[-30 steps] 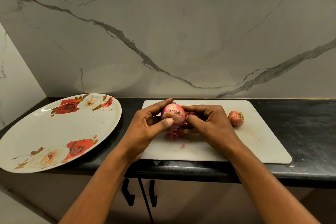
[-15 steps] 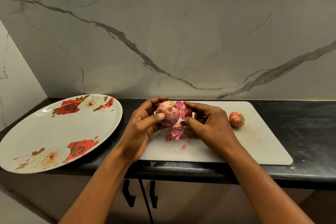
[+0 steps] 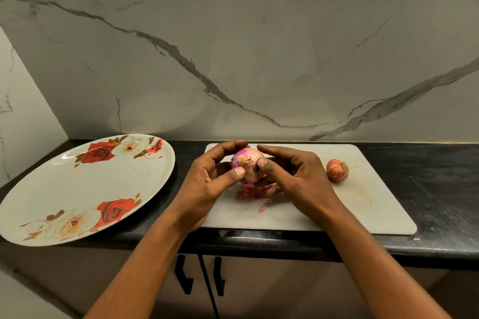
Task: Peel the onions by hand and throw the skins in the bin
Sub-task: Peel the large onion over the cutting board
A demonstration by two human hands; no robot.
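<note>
Grey-veined marble wall (image 3: 233, 59) fills the upper frame above a black worktop (image 3: 427, 184). At centre, over a pale rectangular cutting board (image 3: 350, 212), I see the left hand (image 3: 207, 181) cupping a partly peeled pink onion (image 3: 246, 159), its grip curled round it. The right hand (image 3: 300, 176) closes its grip on the same onion, thumb on a papery brown patch. Beneath lie pink skin scraps (image 3: 247, 193). At right sits a small unpeeled red onion (image 3: 336, 169); at left, a rose-patterned plate (image 3: 77, 184).

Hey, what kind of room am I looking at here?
Probably a home kitchen: a black countertop against a marble-look wall, a half-peeled onion held over a white cutting board, and cabinet handles below.
</note>
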